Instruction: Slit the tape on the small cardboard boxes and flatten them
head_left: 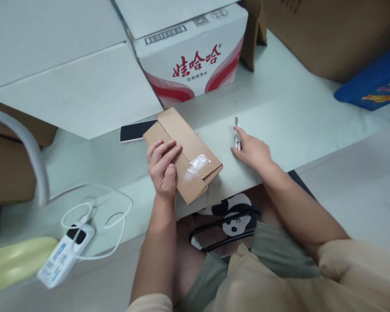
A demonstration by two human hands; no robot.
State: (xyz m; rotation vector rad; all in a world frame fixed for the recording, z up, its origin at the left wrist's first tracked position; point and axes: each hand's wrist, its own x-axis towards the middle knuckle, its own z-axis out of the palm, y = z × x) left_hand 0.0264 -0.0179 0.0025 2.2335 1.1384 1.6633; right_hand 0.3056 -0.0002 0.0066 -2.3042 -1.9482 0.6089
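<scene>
A small brown cardboard box (188,147) lies on the pale table (295,117), sealed with clear tape (196,167) at its near end. My left hand (162,167) rests on top of the box, fingers curled over its left edge, holding it down. My right hand (251,149) lies on the table to the right of the box, fingers on a small metal utility knife (236,133) whose tip points away from me.
A dark phone (134,131) lies just behind the box. A large white and red carton (191,56) stands at the back. Brown cartons (328,34) and a blue box (373,82) sit at the right. A white power bank (65,253) with cables lies at the left.
</scene>
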